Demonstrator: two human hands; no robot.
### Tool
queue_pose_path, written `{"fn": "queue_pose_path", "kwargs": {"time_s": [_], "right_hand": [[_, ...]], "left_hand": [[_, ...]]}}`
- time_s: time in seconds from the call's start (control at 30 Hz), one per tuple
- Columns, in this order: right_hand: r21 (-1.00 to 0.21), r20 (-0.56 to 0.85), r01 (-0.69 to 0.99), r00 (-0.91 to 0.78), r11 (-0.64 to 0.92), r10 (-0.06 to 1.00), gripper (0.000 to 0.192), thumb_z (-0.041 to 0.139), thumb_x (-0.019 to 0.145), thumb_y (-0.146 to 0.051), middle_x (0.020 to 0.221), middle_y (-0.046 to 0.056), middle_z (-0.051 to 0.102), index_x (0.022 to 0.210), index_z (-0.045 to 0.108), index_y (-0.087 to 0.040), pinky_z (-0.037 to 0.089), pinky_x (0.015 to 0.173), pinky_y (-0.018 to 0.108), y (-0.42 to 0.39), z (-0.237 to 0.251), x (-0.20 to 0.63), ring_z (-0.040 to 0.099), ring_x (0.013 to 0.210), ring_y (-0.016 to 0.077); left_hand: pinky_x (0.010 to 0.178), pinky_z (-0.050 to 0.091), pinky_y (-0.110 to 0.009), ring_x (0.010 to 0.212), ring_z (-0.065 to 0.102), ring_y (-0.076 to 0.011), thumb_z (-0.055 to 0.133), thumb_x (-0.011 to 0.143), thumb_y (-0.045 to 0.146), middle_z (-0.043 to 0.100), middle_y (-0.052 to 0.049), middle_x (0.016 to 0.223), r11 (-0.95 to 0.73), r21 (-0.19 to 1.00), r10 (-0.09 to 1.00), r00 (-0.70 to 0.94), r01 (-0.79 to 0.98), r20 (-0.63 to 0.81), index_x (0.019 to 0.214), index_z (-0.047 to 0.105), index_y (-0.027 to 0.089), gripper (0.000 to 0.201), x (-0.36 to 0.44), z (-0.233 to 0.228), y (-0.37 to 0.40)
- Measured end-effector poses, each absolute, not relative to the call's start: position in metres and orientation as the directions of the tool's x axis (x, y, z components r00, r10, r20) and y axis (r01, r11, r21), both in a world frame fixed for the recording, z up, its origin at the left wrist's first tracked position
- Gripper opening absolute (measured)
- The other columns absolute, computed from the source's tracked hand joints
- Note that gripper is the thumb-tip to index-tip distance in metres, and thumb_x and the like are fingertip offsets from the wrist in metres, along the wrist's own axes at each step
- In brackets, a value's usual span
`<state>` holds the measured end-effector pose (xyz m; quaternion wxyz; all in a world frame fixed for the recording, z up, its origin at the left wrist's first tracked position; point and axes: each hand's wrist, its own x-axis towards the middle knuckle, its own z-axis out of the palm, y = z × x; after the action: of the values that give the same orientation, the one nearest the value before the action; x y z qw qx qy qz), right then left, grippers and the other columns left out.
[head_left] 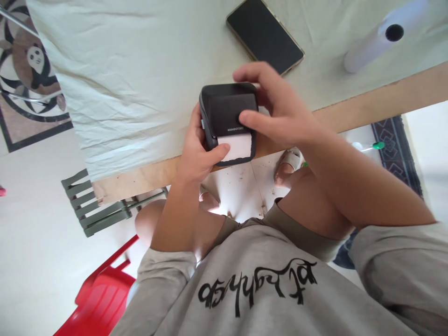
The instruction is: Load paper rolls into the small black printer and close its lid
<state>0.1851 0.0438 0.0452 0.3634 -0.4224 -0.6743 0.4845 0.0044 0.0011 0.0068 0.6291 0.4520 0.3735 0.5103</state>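
Note:
A black label printer (pixel 233 109) with small pale lettering is held over the table's front edge. White label paper (pixel 240 145) lies across its near end. My left hand (pixel 201 151) grips the printer's left side, its thumb pressing on the paper and its other fingers hidden underneath. On the opposite side, my right hand (pixel 276 105) holds the right part of the printer. Its thumb lies on the top face, and the index finger is lifted near the far right corner. A dark-screened phone (pixel 266 35) rests on the table just beyond my right hand.
A pale cloth covers the table (pixel 140 70), leaving a bare wooden front edge (pixel 381 100). At the right back stands a white cylinder (pixel 374 44) with a dark round spot. A red plastic chair (pixel 105 294) and a green slatted stool (pixel 96 205) are at lower left.

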Motion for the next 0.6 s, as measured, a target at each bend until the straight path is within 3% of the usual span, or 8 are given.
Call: {"fn": "queue_pose_path", "kwargs": {"time_s": [0.17,0.2,0.27,0.43,0.53,0.6], "right_hand": [[-0.908,0.231,0.198,-0.502,0.37,0.834,0.045,0.061,0.075,-0.034,0.126,-0.001,0.049,0.118,0.047,-0.033,0.048,0.092,0.029,0.044,0.033,0.184,0.05,0.115,0.0158],[-0.885,0.261,0.215,-0.505,0.413,0.823,0.046,0.061,0.076,-0.035,0.126,-0.001,0.049,0.119,0.046,-0.033,0.048,0.092,0.029,0.044,0.032,0.184,0.049,0.116,0.0161],[-0.845,0.296,0.252,-0.515,0.472,0.804,0.047,0.06,0.076,-0.038,0.126,-0.001,0.049,0.12,0.044,-0.034,0.049,0.092,0.029,0.043,0.031,0.182,0.049,0.116,0.0165],[-0.806,0.28,0.317,-0.541,0.5,0.793,0.046,0.054,0.08,-0.04,0.128,-0.002,0.048,0.123,0.041,-0.032,0.049,0.093,0.026,0.041,0.036,0.182,0.05,0.114,0.0144],[-0.755,0.333,0.414,-0.426,0.509,0.841,0.032,0.036,0.09,-0.032,0.116,-0.001,0.058,0.115,0.052,-0.022,0.048,0.091,0.024,0.053,0.041,0.19,0.056,0.102,0.0104],[-0.702,0.394,0.537,-0.254,0.468,0.883,0.035,0.027,0.091,-0.02,0.103,0.002,0.062,0.107,0.058,-0.014,0.046,0.09,0.023,0.072,0.042,0.2,0.057,0.095,0.0088]], "left_hand": [[0.069,0.057,-0.031,0.09,0.065,-0.0216,0.077,0.062,0.049,0.063,-0.001,0.101,0.005,0.916,0.983,0.172,-0.402,0.07,0.111,0.052,0.027,0.06,0.007,-0.002,0.003],[0.067,0.057,-0.029,0.086,0.065,-0.0179,0.069,0.074,0.043,0.063,-0.001,0.1,0.012,0.917,0.987,0.152,-0.399,0.054,0.112,0.052,0.027,0.045,0.007,-0.001,0.003],[0.06,0.056,-0.024,0.077,0.065,-0.0135,0.066,0.079,0.032,0.063,0.0,0.095,0.019,0.918,0.992,0.125,-0.396,0.033,0.109,0.054,0.026,0.033,0.008,0.001,0.001],[0.06,0.057,-0.026,0.076,0.067,-0.0161,0.074,0.071,0.032,0.064,0.0,0.092,0.041,0.927,0.996,0.085,-0.372,-0.01,0.105,0.057,0.025,0.039,0.007,0.003,0.001],[0.061,0.057,-0.026,0.072,0.066,-0.0149,0.075,0.069,0.035,0.064,0.0,0.09,0.025,0.931,0.998,0.067,-0.365,-0.001,0.105,0.058,0.025,0.041,0.008,0.0,0.002],[0.054,0.055,-0.024,0.067,0.064,-0.0128,0.074,0.069,0.034,0.064,0.0,0.086,0.018,0.931,0.998,0.07,-0.365,0.008,0.103,0.059,0.024,0.039,0.008,-0.001,0.003]]}}
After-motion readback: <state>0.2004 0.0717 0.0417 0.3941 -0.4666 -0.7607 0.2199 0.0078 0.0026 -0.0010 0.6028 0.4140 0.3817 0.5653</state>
